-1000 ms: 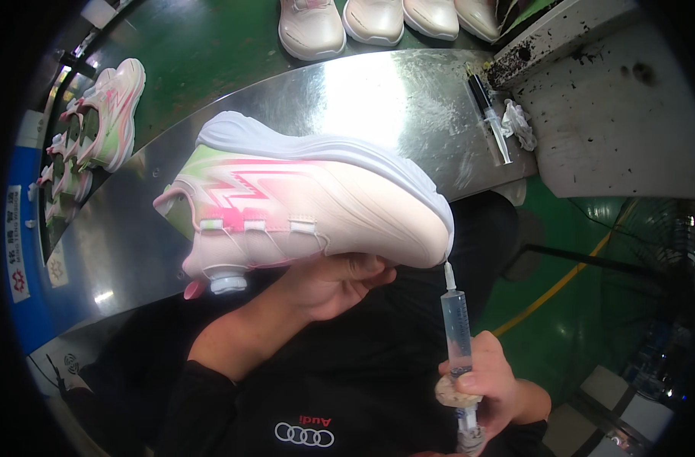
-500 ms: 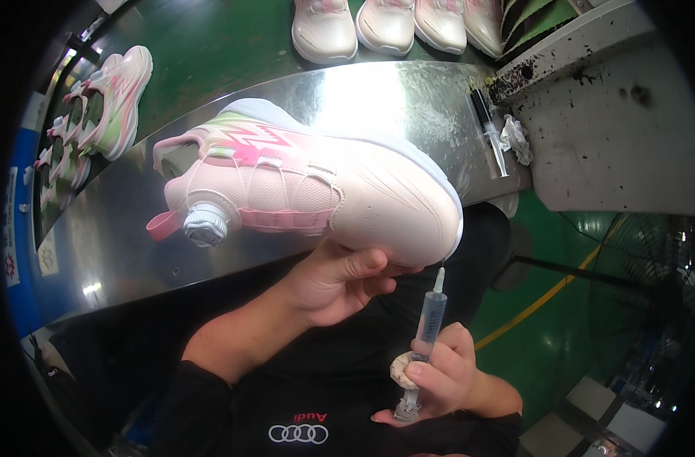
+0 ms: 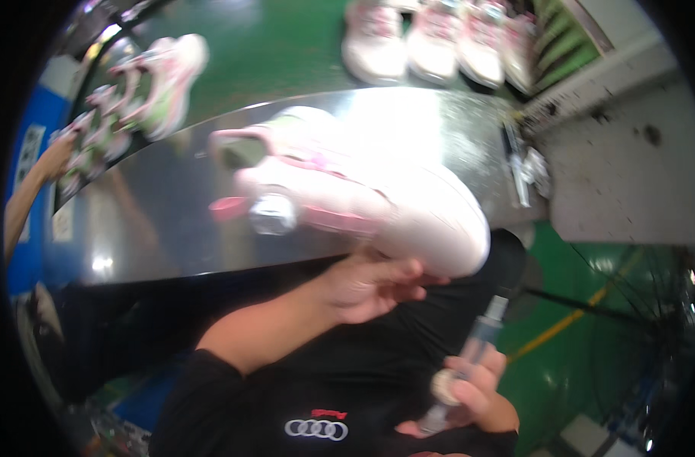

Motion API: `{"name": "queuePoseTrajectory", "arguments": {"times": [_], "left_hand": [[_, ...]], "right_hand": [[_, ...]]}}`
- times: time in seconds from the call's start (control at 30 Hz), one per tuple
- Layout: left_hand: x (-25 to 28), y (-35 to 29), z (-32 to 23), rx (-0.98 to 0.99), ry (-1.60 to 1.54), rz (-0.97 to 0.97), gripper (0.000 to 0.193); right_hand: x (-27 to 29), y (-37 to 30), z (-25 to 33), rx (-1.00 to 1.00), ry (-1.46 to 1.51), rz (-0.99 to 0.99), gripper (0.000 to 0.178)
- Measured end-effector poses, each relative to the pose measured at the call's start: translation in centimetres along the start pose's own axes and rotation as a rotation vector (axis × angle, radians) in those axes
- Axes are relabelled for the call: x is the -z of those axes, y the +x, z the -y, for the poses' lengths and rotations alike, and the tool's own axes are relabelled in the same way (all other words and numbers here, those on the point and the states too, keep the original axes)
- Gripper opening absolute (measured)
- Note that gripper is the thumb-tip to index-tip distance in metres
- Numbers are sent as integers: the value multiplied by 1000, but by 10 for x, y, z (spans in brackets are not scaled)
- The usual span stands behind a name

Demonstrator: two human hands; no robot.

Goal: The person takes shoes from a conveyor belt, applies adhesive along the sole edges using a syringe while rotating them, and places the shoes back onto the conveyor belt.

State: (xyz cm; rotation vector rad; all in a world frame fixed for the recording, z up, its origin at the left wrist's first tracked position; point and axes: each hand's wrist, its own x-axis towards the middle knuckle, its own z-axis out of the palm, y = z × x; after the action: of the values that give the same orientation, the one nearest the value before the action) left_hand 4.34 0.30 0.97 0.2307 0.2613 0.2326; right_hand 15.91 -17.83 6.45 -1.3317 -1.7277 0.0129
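Polished metal tabletop stretches behind the pink-and-white sneaker, whose long axis runs heel left, toe right. The left hand, nearer, holds its forefoot; the right hand grips a syringe, its blurred tip seemingly apart from the toe it reached half a second ago.

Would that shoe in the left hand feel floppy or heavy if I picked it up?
The shoe is probably fairly stiff: it juts well past the left hand without visible sagging. It seems light for its size, as only that hand appears to hold it.
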Motion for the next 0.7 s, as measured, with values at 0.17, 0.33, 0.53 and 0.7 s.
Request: {"name": "queuePoseTrajectory", "arguments": {"times": [0.17,0.33,0.53,0.7], "left_hand": [[20,-36,4,41,-100,-51,53],[4,-116,-21,-179,152,-360,83],[19,-79,-84,-418,436,-350,74],[35,9,-169,-530,456,-332,40]], "right_hand": [[11,10,-68,-15,-183,106,89],[-16,40,-133,-62,-210,143,85],[-53,72,-161,-52,-185,117,84],[-53,68,-167,-83,-211,100,85]]}}
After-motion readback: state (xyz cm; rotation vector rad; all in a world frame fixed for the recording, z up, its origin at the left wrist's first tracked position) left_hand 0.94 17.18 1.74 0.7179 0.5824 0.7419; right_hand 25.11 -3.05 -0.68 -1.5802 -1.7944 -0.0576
